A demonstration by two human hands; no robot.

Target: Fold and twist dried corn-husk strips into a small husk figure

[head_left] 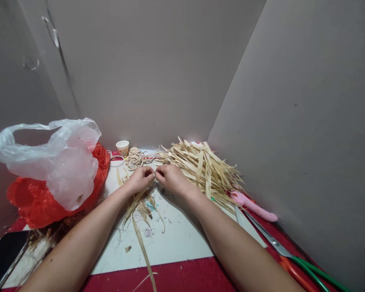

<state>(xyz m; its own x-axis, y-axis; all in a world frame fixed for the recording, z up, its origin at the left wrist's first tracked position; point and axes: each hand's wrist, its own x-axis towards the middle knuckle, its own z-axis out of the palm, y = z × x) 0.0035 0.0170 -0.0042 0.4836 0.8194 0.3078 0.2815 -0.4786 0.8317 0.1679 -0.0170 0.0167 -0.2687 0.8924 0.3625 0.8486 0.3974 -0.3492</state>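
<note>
My left hand (140, 179) and my right hand (172, 177) meet over the white board, thumbs and fingers pinched closed with the fingertips almost touching. Dried, straw-coloured leaf strips (143, 209) fan out beneath my left hand, and it seems to grip their upper ends. One long strip (142, 241) trails toward me over the board's front edge. What my right fingertips pinch is too small and covered to make out. Just beyond my left hand lies a coil of braided straw cord (134, 159).
A large pile of dried strips (211, 168) lies behind and right. Green-and-orange-handled scissors (275, 243) and a pink-handled tool (254, 206) flank the right wall. Left stand a white plastic bag (74, 172), a red bag (33, 202) and a paper cup (122, 148). A dark flat device (6, 255) lies near left.
</note>
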